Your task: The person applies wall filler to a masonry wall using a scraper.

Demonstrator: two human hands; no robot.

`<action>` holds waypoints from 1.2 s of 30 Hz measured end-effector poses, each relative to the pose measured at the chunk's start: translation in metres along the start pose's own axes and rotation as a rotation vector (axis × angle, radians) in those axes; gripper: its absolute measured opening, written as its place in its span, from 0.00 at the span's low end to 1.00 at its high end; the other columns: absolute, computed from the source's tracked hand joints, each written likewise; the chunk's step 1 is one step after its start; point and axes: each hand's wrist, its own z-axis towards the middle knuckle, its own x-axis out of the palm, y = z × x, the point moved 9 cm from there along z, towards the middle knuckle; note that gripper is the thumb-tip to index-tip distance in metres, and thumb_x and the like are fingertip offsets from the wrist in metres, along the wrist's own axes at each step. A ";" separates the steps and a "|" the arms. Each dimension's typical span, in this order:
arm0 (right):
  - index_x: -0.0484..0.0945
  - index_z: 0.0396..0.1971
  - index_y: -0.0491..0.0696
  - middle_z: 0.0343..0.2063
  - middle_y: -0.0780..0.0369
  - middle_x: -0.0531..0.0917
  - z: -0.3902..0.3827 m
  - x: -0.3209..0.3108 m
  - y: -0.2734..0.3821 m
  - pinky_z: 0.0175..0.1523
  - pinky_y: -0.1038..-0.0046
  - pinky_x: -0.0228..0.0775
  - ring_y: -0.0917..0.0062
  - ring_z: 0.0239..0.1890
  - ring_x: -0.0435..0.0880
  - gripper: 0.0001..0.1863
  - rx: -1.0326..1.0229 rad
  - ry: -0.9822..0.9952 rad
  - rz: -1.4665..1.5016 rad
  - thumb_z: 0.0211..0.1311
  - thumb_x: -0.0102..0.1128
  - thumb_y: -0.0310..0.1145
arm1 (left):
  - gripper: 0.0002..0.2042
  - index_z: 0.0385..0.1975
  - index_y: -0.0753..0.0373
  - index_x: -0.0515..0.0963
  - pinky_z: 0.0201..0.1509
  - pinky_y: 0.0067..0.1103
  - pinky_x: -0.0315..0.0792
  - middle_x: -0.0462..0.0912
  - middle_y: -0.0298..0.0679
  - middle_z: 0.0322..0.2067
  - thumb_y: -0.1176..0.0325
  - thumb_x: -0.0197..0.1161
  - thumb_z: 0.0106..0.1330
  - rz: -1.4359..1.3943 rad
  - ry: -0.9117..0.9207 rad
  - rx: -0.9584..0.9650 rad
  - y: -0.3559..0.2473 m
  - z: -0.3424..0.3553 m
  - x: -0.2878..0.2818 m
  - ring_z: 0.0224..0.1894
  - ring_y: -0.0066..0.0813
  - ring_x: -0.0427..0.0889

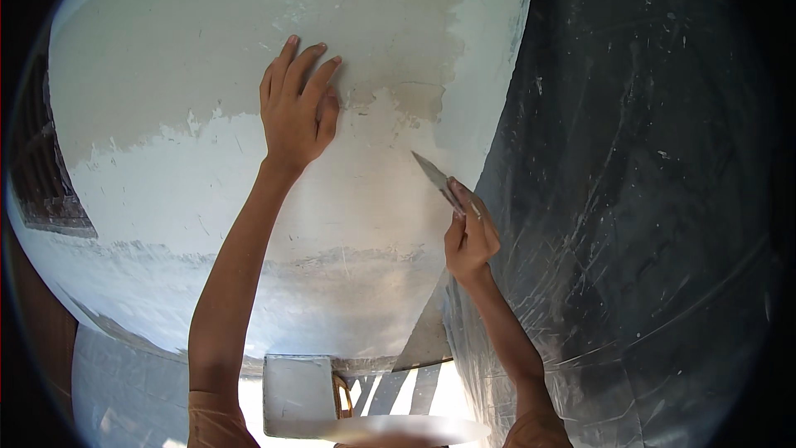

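Note:
A broad wall [332, 199] fills the middle of the view, grey-beige in its upper part and coated white below, with a ragged line between the two. My left hand [294, 116] rests against it near that line, fingers spread and holding nothing. Lower and to the right, my right hand [471, 236] pinches a putty knife [435, 180] between thumb and fingers. The thin grey blade points up and to the left and appears apart from the wall; its handle is mostly hidden by my hand.
Dark plastic sheeting [638, 182], spattered with white specks, hangs along the right side. A barred window opening [46, 158] is at the far left. Near the lower edge is a pale square board [297, 394], close to a small brown wooden piece [342, 396].

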 end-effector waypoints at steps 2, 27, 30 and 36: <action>0.73 0.55 0.38 0.43 0.52 0.83 0.041 -0.007 -0.011 0.47 0.71 0.79 0.69 0.45 0.84 0.22 0.199 -0.117 0.057 0.59 0.53 0.16 | 0.19 0.53 0.60 0.73 0.66 0.39 0.54 0.74 0.39 0.57 0.74 0.53 0.60 0.016 -0.022 -0.031 0.001 0.008 -0.003 0.68 0.46 0.62; 0.70 0.58 0.33 0.34 0.57 0.86 0.092 -0.015 -0.066 0.39 0.86 0.72 0.88 0.33 0.79 0.24 0.526 -0.373 0.355 0.59 0.57 0.15 | 0.19 0.55 0.60 0.70 0.66 0.41 0.53 0.69 0.45 0.61 0.73 0.51 0.63 0.075 -0.120 -0.056 0.005 0.001 0.000 0.69 0.52 0.58; 0.70 0.58 0.33 0.32 0.58 0.86 0.096 0.028 -0.048 0.38 0.85 0.72 0.88 0.32 0.79 0.25 0.434 -0.047 0.185 0.59 0.58 0.16 | 0.19 0.55 0.60 0.70 0.66 0.41 0.53 0.69 0.45 0.61 0.74 0.51 0.63 0.069 -0.137 -0.054 0.011 0.004 -0.004 0.69 0.52 0.58; 0.71 0.56 0.32 0.33 0.55 0.86 0.094 -0.019 -0.066 0.38 0.84 0.73 0.86 0.32 0.81 0.22 0.477 -0.342 0.189 0.60 0.58 0.17 | 0.19 0.55 0.61 0.70 0.66 0.41 0.53 0.69 0.46 0.61 0.75 0.51 0.63 0.068 -0.101 -0.066 0.003 0.003 0.001 0.69 0.52 0.58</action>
